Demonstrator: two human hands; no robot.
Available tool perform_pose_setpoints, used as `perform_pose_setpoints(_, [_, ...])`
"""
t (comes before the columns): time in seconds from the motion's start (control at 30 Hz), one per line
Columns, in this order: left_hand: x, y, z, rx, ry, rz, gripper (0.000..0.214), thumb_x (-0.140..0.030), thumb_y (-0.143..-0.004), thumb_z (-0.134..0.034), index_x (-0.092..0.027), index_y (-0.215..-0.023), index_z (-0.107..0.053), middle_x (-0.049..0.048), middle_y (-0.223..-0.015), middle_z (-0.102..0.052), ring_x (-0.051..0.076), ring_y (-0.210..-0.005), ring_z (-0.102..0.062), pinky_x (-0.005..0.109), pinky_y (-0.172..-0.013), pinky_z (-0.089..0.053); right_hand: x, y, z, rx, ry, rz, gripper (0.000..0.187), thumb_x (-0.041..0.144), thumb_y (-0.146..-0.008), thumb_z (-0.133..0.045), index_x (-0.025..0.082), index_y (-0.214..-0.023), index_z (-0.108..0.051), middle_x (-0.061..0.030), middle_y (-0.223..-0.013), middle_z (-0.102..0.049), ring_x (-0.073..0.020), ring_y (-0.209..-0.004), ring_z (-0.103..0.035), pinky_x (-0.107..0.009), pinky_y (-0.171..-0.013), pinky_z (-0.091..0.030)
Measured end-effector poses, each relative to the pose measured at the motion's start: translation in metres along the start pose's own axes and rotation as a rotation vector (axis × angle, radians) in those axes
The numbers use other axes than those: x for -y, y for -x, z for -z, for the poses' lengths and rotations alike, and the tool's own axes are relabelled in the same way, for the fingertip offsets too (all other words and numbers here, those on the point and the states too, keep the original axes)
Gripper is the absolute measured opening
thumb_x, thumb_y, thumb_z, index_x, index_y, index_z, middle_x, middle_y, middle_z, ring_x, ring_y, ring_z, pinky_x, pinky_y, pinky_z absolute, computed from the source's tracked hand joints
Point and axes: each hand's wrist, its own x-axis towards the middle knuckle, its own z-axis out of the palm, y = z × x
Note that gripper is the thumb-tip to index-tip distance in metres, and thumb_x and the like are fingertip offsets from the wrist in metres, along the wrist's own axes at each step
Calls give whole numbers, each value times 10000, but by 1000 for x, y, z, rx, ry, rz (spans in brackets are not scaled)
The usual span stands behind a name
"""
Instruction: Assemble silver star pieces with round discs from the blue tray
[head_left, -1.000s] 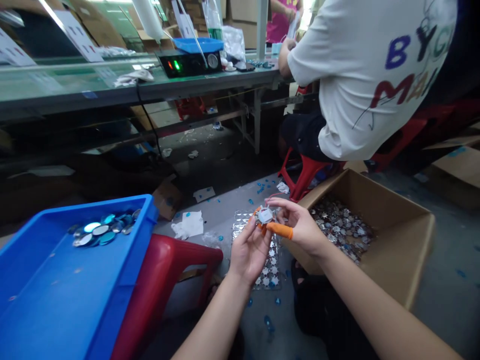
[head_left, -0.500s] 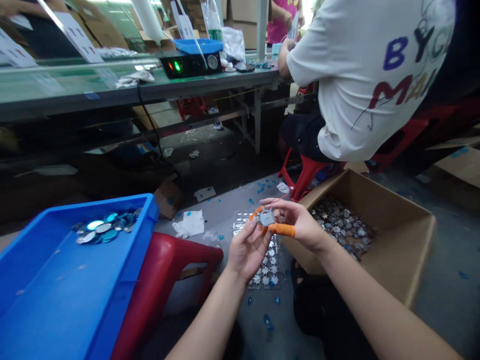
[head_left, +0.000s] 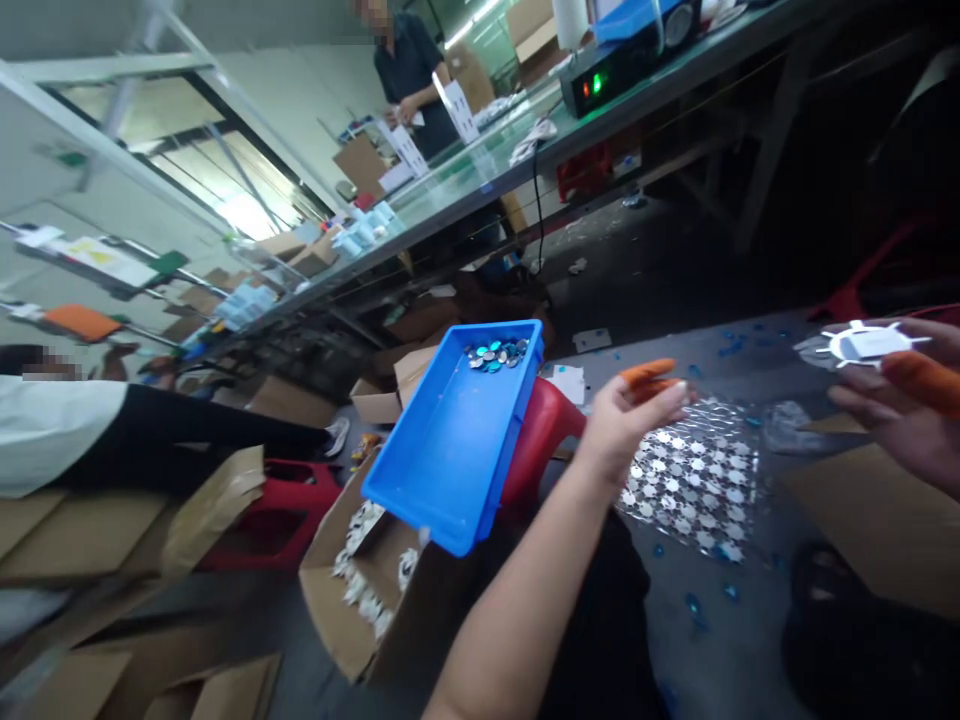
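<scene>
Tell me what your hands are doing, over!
Left hand open, orange finger cots. Right hand at white spiky star piece. Blue plastic tray left of left arm.

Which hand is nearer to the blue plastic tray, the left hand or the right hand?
Left. The left hand is just to the right of the blue plastic tray, not touching it; the right hand is much farther right, at the picture's edge.
</scene>
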Motion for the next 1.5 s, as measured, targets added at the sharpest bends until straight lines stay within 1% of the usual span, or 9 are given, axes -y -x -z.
perform_pose_setpoints(0.1, [-55, 41, 63, -142, -448, -186, 537, -314, -795, -809, -160, -1270, -614, 136, -1115, -699, 257, -1071, -670, 384, -971, -516, 8, 9, -16, 156, -226, -298, 478, 431, -461, -994, 296, -874, -795, -85, -838, -693, -178, -729, -628, -365, -535, -263])
perform_pose_setpoints(0.2, [-94, 69, 138, -295, -991, -159, 553, -413, -854, -727, -158, -1314, -557, 117, -1105, -706, 223, -1031, -683, 369, -956, -536, 11, 22, -33, 203, -283, -389, 532, 312, -351, -1024, 290, -813, -761, -26, -776, -595, -155, -689, -552, -267, -488, -312])
perform_pose_setpoints(0.3, [-106, 79, 203, -368, -1188, -63, 508, -379, -804, -766, -113, -1208, -610, 120, -970, -723, 235, -920, -702, 405, -900, -563, 5, 32, -45, 288, -297, -402, 534, 305, -397, -1007, 259, -863, -751, -41, -832, -602, -139, -692, -534, -231, -471, -308])
perform_pose_setpoints(0.4, [-99, 78, 241, -361, -1339, 13, 416, -338, -766, -809, -124, -1092, -663, 80, -856, -723, 216, -819, -704, 407, -849, -582, -4, 38, -51, 350, -272, -414, 561, 288, -387, -998, 244, -887, -746, -58, -888, -620, -140, -714, -544, -218, -467, -298])
perform_pose_setpoints(0.57, [-101, 106, 254, -312, -1542, -76, 292, -300, -789, -799, -148, -1022, -708, 95, -994, -741, 240, -900, -715, 411, -865, -586, -10, 43, -52, 368, -217, -427, 569, 293, -379, -985, 237, -895, -753, -72, -902, -609, -148, -715, -542, -245, -483, -309])
perform_pose_setpoints(0.73, [-107, 210, 247, -414, -1693, -458, 319, -308, -959, -614, -195, -1256, -642, 105, -1161, -708, 257, -1087, -666, 434, -1002, -513, -16, 54, -50, 368, -92, -462, 589, 282, -379, -991, 239, -923, -768, -121, -957, -642, -187, -777, -581, -308, -556, -384])
perform_pose_setpoints(0.9, [-66, 280, 258, -407, -1837, -690, 399, -239, -910, -708, -212, -1302, -639, 106, -1030, -730, 267, -947, -686, 406, -859, -532, -22, 93, -73, 419, 7, -489, 565, 236, -421, -978, 226, -947, -772, -154, -987, -657, -179, -729, -575, -320, -528, -362])
perform_pose_setpoints(1.13, [-37, 272, 283, -356, -1873, -873, 479, -144, -890, -716, -185, -1351, -592, 104, -979, -734, 271, -926, -686, 413, -836, -532, -18, 172, -116, 620, 77, -548, 527, 383, -556, -948, 253, -1026, -748, -82, -919, -636, -134, -634, -525, -256, -471, -363])
perform_pose_setpoints(1.5, [-54, 270, 310, -118, -1750, -880, 440, -52, -931, -574, -212, -1340, -601, 95, -1022, -743, 237, -995, -688, 426, -881, -564, -3, 245, -182, 940, 215, -489, 505, 428, -641, -892, 192, -1050, -710, -63, -948, -713, -166, -791, -648, -300, -731, -529])
